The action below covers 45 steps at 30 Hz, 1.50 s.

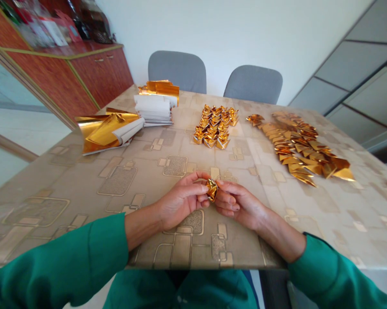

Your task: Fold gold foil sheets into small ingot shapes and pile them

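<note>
Between my hands, just above the near part of the table, is a small folded gold foil paper ingot [211, 190]. My left hand [187, 198] pinches its left side between thumb and fingers. On the right side, the thumb and fingertips of my right hand [240, 201] close on it too. Beyond my hands stand rows of finished gold paper ingots [214, 126]. A spread of flat folded gold paper pieces [296, 143] lies to the right of them.
Stacks of gold and white paper sheets [109, 131] lie at the table's far left. The patterned tablecloth [116, 180] covers the table. Two grey chairs [177, 71] stand behind it. A reddish wooden cabinet [99, 73] holding bags and bottles is at the back left.
</note>
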### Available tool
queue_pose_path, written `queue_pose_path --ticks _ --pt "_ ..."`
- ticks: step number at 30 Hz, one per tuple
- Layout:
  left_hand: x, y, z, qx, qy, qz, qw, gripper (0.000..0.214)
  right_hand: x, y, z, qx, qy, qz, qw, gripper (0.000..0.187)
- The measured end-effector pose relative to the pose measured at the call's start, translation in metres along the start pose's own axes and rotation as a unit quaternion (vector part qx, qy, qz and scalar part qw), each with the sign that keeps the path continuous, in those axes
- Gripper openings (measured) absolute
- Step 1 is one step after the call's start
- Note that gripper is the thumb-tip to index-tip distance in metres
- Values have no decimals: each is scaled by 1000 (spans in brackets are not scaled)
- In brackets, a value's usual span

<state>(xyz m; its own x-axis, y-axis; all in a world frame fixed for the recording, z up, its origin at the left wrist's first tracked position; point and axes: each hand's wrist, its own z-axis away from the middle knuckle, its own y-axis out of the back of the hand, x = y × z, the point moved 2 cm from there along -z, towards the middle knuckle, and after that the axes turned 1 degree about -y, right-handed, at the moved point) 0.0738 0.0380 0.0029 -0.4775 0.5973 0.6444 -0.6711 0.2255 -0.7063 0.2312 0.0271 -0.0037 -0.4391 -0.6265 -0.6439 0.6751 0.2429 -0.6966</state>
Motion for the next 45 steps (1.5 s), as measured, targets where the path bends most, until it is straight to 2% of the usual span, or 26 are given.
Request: queue_pose_path --ticks 8,13,20,26,32,35,39,45 --pt "-3 1 0 2 -9 -7 1000 26 1 -4 1 3 13 -1 1000 36" --pt "-4 0 -1 -2 10 3 1000 24 2 -2 1 -1 3 15 1000 31" --pt "-3 0 0 14 2 -42 999 33 1 -2 1 7 9 27 1000 35" --pt "-4 1 1 10 11 -31 999 30 1 -1 0 -5 1 38 999 34" --pt "-5 0 0 33 -23 -33 999 21 2 1 -2 -3 5 45 999 34" --pt "-5 0 0 28 -21 -23 999 19 2 0 -2 -4 -1 43 999 38" --pt "-3 1 -1 2 4 27 1000 18 -2 1 -1 10 -4 13 1000 33" --pt "-3 2 -2 -24 24 87 996 21 -4 3 -1 28 -6 3 1000 41"
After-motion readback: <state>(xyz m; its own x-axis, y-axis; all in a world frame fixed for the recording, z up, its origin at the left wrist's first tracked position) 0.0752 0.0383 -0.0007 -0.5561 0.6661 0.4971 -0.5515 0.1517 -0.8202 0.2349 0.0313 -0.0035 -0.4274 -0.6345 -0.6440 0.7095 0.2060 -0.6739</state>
